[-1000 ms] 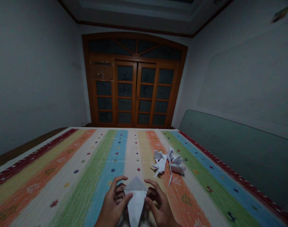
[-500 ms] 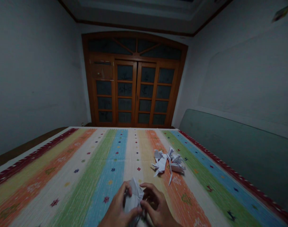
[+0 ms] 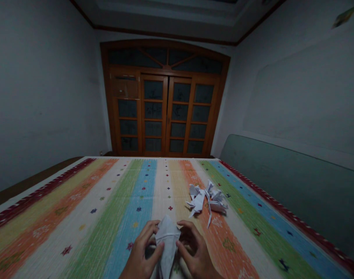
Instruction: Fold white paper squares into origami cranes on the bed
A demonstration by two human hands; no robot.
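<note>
Two bare hands are nearest the camera: the left hand [image 3: 143, 254] and the right hand [image 3: 196, 252] hold a kite-shaped folded white paper [image 3: 167, 242] between them, above a striped woven cover [image 3: 78, 232]. The left fingers [image 3: 146, 232] and right fingers [image 3: 187, 232] grasp its two long sides. Just beyond, to the right, a cluster of white origami figures [image 3: 204, 200] lies on the cover. Farther off, a grey-green bench back [image 3: 281, 182] runs along the right wall, and glazed wooden double doors [image 3: 165, 116] fill the far wall.

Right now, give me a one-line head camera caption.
Left hand and right hand hold a folded white paper on a striped mat, near paper figures.
</note>
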